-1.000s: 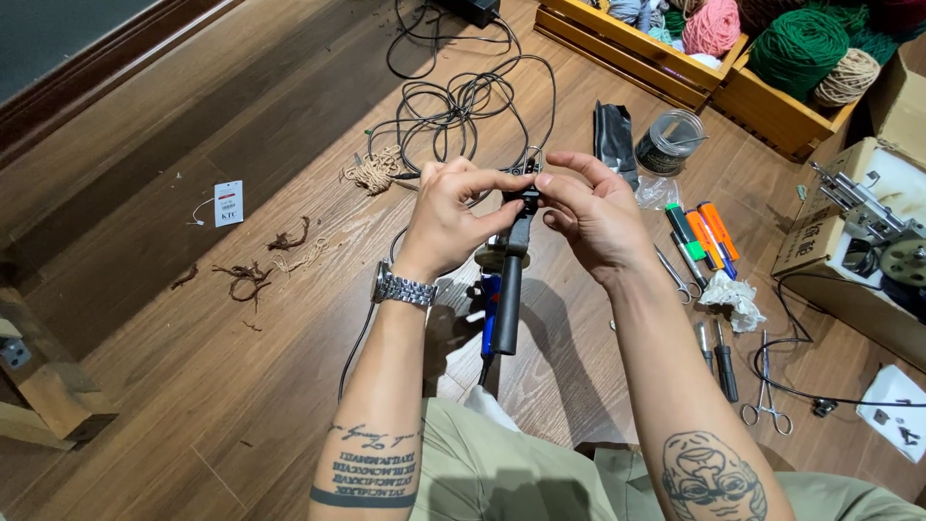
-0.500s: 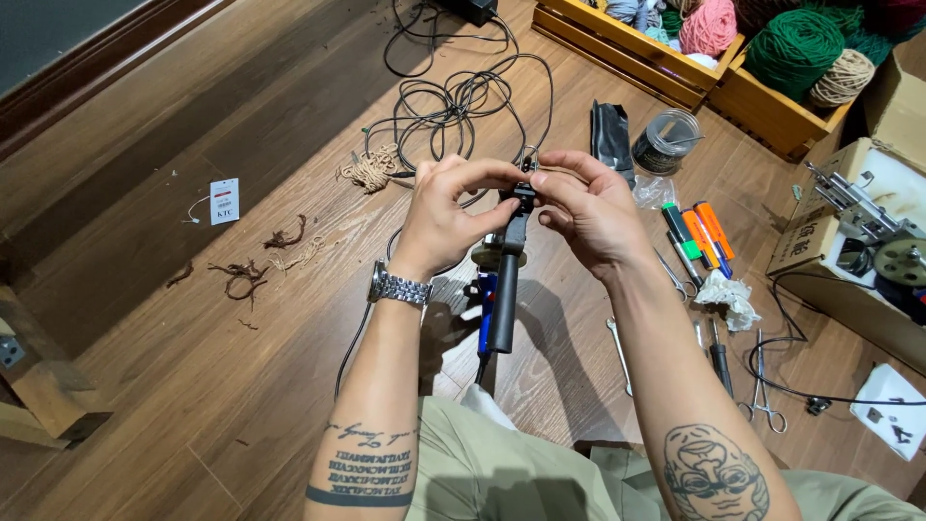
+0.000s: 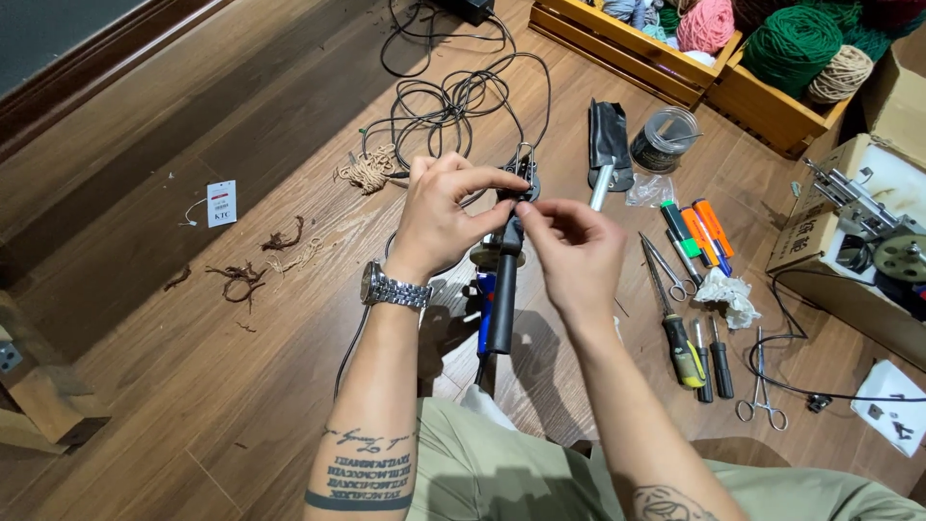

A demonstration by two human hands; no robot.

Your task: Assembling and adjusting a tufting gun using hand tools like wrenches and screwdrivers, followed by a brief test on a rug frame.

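Note:
My left hand [image 3: 439, 217] pinches the top of a black, long-handled tool [image 3: 503, 289] that stands upright over the wooden floor, its tip near a small metal clip. My right hand [image 3: 574, 246] is beside it on the right, fingertips curled at the tool's upper end. A steel wristwatch [image 3: 394, 287] sits on my left wrist. Whether the right fingers actually grip the tool is hard to tell. A blue-and-black object lies on the floor just behind the handle.
A tangle of black cable [image 3: 453, 96] lies beyond the hands. To the right are screwdrivers [image 3: 680, 338], scissors [image 3: 666, 265], coloured markers [image 3: 699, 227], forceps [image 3: 760, 386] and a glass jar [image 3: 664, 138]. Wooden crates of yarn [image 3: 791, 43] stand at the back right.
My right hand has slid slightly down and right from the tool's tip. The left hand stays pinched on the tool's top.

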